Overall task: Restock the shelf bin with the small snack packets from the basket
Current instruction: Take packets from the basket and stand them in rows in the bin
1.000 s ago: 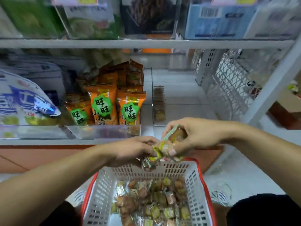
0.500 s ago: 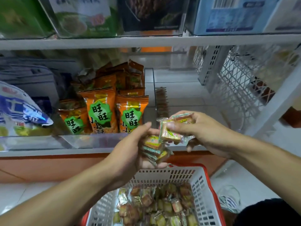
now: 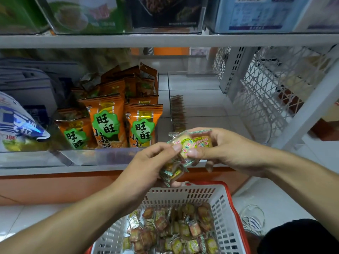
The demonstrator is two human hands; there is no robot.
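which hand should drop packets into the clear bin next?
Probably right hand: it pinches packets directly before the clear bin. Left hand grips a stack lower, nearer the basket.

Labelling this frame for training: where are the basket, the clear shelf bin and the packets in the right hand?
basket [image 3: 221,204]: head view, right wall.
clear shelf bin [image 3: 198,99]: head view, bare floor.
packets [image 3: 190,143]: head view, yellow front.

White basket [image 3: 224,217], red rim
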